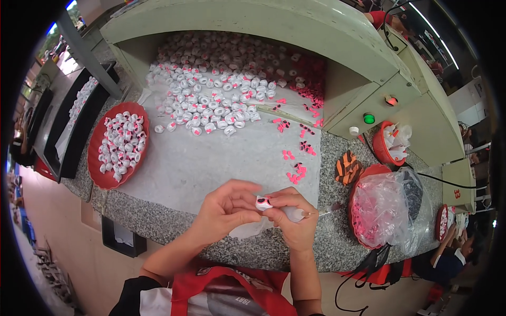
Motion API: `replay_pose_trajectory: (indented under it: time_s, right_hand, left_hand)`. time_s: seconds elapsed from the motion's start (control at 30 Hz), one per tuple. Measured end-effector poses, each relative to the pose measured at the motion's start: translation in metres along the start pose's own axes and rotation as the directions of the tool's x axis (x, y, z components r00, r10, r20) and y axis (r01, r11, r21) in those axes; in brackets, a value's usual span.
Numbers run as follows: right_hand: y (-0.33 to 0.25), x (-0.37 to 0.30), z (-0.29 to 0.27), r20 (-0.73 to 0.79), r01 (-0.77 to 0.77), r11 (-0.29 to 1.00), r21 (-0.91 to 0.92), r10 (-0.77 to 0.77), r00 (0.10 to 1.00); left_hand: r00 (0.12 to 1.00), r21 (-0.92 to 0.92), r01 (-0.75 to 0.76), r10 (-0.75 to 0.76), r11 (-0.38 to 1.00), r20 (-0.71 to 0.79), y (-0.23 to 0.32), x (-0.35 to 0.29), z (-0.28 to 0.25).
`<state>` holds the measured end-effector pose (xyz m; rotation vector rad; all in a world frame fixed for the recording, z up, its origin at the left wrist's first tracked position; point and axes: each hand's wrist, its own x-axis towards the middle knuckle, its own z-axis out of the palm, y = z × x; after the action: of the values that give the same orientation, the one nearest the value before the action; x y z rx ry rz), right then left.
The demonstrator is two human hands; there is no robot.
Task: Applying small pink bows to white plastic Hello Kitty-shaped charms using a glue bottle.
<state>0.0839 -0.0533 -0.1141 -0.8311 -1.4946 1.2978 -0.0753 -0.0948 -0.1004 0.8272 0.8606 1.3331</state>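
Observation:
A small white rounded piece with black and pink patches is held between my two hands above the bench's front edge. My left hand meets its left side with the thumb and curled fingers, the index finger lifted away. My right hand pinches its right side between thumb and forefinger. Tucked in that same right hand is a translucent squeeze bottle with a thin needle tip pointing right. Small pink and black pieces lie in little groups on the white sheet beyond my hands.
Many white pieces are heaped under a pale green cabinet. A red tray of similar pieces stands left. At right are orange-and-brown striped scraps, a red basket and a red tray with plastic bags.

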Motion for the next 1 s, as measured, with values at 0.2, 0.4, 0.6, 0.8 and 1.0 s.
replay_pose_trajectory:
  time_s: [0.2,0.4,0.6,0.8,1.0]
  right_hand:
    - [-0.002,-0.002,0.005,0.080,-0.201,0.917,0.344,0.185,0.980]
    - [0.005,0.004,0.022,0.125,-0.268,0.910,0.315,0.241,0.963]
    - [0.018,0.007,0.053,0.102,-0.323,0.891,0.320,0.307,0.946]
    - [0.026,0.013,0.093,0.047,-0.395,0.859,0.326,0.402,0.914]
    - [0.015,0.016,0.076,-0.128,-0.336,0.931,0.142,0.354,0.926]
  left_hand:
    - [0.998,0.218,-0.062,0.062,0.974,0.005,-0.003,-0.008,-0.005]
    - [0.998,0.200,-0.046,0.055,0.979,-0.042,-0.004,-0.014,-0.021]
    - [0.981,0.080,-0.086,0.098,0.993,-0.167,0.002,-0.019,-0.038]
    - [0.960,0.190,-0.052,0.101,0.980,-0.262,0.006,-0.021,-0.080]
    - [0.528,0.966,0.195,0.813,0.167,-0.247,0.063,-0.009,-0.167]
